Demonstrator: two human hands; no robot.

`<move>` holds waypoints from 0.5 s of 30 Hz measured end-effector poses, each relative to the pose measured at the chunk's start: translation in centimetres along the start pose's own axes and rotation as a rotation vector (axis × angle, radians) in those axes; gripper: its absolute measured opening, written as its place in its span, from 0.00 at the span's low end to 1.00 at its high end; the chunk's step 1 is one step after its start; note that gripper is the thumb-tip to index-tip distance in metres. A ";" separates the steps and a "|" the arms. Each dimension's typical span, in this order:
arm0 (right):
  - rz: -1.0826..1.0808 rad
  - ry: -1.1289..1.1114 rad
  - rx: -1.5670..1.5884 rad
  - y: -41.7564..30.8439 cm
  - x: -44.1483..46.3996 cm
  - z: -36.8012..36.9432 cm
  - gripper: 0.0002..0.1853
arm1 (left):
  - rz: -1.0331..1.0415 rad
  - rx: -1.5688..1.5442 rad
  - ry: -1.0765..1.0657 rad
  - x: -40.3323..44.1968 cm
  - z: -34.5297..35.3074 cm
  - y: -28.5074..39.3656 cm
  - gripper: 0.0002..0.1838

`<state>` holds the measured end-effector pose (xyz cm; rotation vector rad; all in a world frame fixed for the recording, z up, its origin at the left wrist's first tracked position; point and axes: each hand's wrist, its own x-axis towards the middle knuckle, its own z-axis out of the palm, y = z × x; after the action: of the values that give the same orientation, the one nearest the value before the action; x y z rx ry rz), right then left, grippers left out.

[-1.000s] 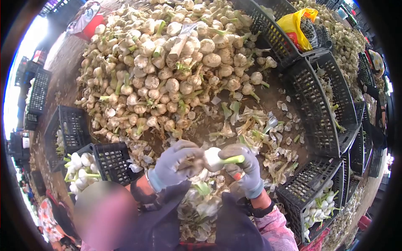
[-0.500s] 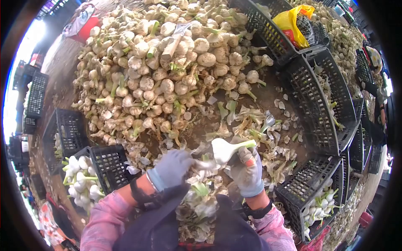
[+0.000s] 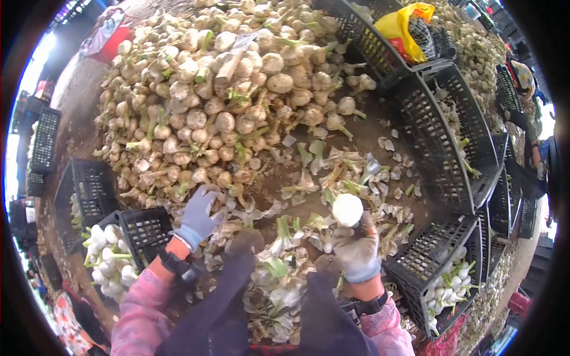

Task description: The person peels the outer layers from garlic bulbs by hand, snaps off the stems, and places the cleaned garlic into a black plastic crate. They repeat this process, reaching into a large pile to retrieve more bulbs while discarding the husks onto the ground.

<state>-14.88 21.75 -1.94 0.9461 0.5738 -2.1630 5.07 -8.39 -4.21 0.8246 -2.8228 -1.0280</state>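
Observation:
My right hand (image 3: 357, 252), in a soiled grey glove, holds a clean white garlic bulb (image 3: 347, 209) upright, its round base facing me. The bulb's stem is hidden behind it. On the left, my left hand (image 3: 202, 215), gloved too, reaches to the near edge of a big heap of unpeeled garlic (image 3: 225, 121). Its fingers are bent and a little apart, and I see nothing held in them. Loose garlic skins and cut leaves (image 3: 279, 267) lie between my knees and around both hands.
A knife-like tool with a wooden handle (image 3: 229, 66) lies on the heap. Black crates (image 3: 436, 249) stand at the right, one with white bulbs (image 3: 454, 291). More white bulbs (image 3: 111, 255) fill a crate at the left. A yellow bag (image 3: 409, 29) and red bucket (image 3: 113, 44) are farther back.
My left hand has moved left, away from the bulb to the heap's edge. My right hand has turned the bulb, so its base faces me instead of its side and stem.

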 end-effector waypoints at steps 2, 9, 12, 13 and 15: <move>0.032 0.014 -0.015 1.2 -0.6 0.8 0.05 | 0.185 -0.229 -0.038 0.5 1.1 2.6 0.17; -0.113 -0.292 -0.954 4.4 -2.1 3.3 0.15 | 0.430 -0.525 -0.140 2.0 2.1 10.8 0.36; -0.257 -0.425 -1.099 4.6 -1.5 3.6 0.15 | 0.233 -0.828 -0.209 1.2 2.5 10.3 0.31; -0.260 -0.440 -1.101 4.6 -1.3 3.7 0.15 | 0.156 -0.887 -0.218 0.7 2.9 10.3 0.30; -0.268 -0.471 -1.105 4.5 -1.1 3.9 0.14 | 0.202 -0.850 -0.158 0.6 2.9 10.2 0.26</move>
<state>-12.78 16.88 0.85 -0.2382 1.4602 -1.7342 -0.81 -0.38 -0.42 0.3575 -2.1167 -2.0576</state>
